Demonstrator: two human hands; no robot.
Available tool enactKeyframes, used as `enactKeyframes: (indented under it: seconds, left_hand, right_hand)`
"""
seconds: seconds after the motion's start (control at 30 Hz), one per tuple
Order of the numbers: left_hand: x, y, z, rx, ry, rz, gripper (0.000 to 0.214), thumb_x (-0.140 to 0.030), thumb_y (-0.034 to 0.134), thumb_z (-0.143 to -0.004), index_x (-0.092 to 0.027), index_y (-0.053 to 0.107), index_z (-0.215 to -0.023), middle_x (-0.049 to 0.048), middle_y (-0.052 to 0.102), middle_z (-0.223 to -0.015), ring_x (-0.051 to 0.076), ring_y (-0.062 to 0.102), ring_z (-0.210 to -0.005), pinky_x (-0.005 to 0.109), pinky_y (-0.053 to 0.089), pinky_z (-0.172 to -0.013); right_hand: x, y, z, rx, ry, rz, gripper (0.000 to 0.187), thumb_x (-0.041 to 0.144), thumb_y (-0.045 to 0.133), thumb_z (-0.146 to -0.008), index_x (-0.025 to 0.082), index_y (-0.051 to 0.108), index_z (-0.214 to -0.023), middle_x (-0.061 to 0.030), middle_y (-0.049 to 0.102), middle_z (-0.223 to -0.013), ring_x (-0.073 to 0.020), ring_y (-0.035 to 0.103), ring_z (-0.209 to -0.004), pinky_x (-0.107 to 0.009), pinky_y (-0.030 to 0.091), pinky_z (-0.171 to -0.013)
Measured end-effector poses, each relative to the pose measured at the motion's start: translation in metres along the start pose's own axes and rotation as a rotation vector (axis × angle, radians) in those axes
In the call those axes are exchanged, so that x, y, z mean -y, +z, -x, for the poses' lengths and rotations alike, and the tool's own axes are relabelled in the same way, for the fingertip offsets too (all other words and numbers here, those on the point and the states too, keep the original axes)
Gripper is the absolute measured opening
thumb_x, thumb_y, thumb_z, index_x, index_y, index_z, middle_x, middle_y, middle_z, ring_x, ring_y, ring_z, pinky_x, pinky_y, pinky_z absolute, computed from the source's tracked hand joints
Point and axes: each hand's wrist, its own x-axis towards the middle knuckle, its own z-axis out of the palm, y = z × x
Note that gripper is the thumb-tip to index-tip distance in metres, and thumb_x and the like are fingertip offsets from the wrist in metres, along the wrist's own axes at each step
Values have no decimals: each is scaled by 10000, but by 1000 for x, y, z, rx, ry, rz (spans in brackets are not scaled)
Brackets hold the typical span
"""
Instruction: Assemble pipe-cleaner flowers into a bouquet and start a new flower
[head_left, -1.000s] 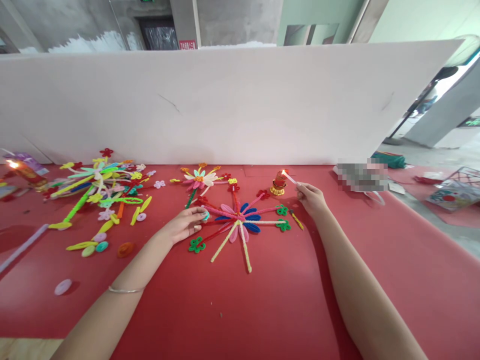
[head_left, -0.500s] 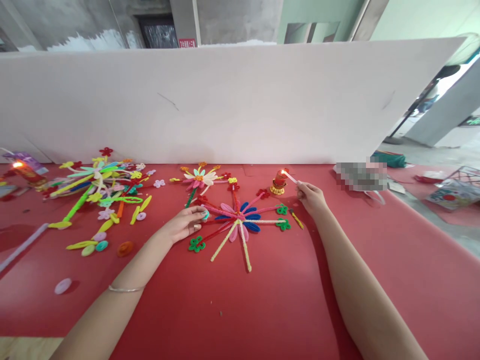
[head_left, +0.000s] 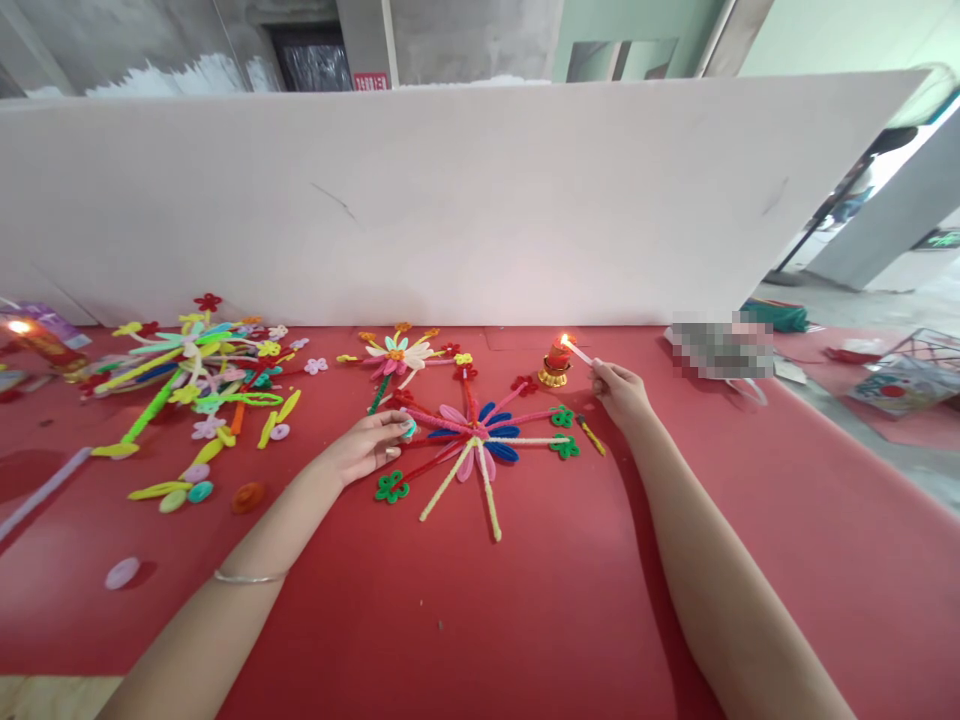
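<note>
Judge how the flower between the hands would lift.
The flower would probably feel light, being thin, fuzzy-looking strands. Its long spokes look straight but slender, so may bend; green blossoms at some tips might make those sag.

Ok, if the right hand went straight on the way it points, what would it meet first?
Probably the lit red candle: the right hand holds a pale stick whose tip appears at the flame, though depth is unclear.

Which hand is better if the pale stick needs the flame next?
Probably the right hand: it holds the pale stick, tip at the flame of the nearby red candle. The left hand is farther away and holds a small teal piece.
</note>
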Motion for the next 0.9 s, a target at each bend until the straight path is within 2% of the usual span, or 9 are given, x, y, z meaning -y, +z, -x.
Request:
enactKeyframes:
  seconds: [0.2,0.37,0.4,0.5,0.53,0.6,0.63,0.73,0.9]
  left_hand:
    - [1,2,1,-34,13,23,189,-71,743,-644,-111,624,-784,-4,591,-637,33,510,-472,104,370,-381]
    - [-5,15,12,-81,15,-65,159,-55,694,-703,-99,666,-853,46,678,-745,71,619,-593,139,529,-569]
    - [-6,20,15,-72,16,-90,163,-57,684,-713,-98,673,-870,57,692,-780,85,638,-633,152,541,-605]
    - [-6,38,25,-51,22,-132,169,-65,686,-712,-102,690,-876,57,710,-799,106,659,-672,171,552,-640]
    - [-4,45,28,-44,17,-145,173,-75,697,-702,-104,694,-873,54,712,-785,110,661,-665,177,552,-641]
    - [4,58,32,3,-2,-187,202,-116,728,-678,-104,700,-878,54,714,-741,117,661,-638,193,551,-632]
    - [10,64,33,37,-14,-212,227,-146,745,-665,-102,703,-884,56,712,-715,121,659,-623,200,548,-625]
    - [30,76,36,146,-50,-271,320,-248,784,-622,-103,712,-898,71,718,-741,137,667,-641,222,543,-647]
    - [47,83,39,237,-132,-286,414,-348,802,-577,-110,722,-907,75,715,-769,147,669,-675,260,537,-710]
  right_hand:
    - [16,4,5,-1,62,-101,335,414,798,-511,192,568,-613,49,503,-517,-45,403,-426,-188,375,-394]
    - [41,25,19,80,111,-155,227,278,719,-594,184,513,-572,31,538,-547,-57,492,-493,-188,460,-510]
    - [45,32,26,106,119,-166,198,238,709,-593,180,521,-576,23,566,-576,-56,506,-511,-181,461,-525]
    - [52,52,60,295,192,-180,148,185,684,-612,183,537,-594,22,598,-598,-49,493,-487,-172,429,-496]
    - [53,58,74,339,231,-167,110,184,679,-617,194,578,-660,25,599,-584,-61,504,-488,-176,417,-483]
    - [53,68,105,416,324,-128,229,194,672,-628,219,645,-854,22,616,-602,-80,523,-514,-195,418,-502]
    - [53,71,119,433,362,-97,237,221,669,-644,209,663,-880,13,620,-617,-82,523,-523,-205,420,-519]
    - [50,79,153,454,373,-20,186,297,683,-653,154,700,-771,-19,620,-652,-88,515,-568,-233,417,-575]
    - [45,86,173,463,311,156,197,316,741,-607,162,687,-717,8,579,-620,-75,426,-544,-242,338,-553]
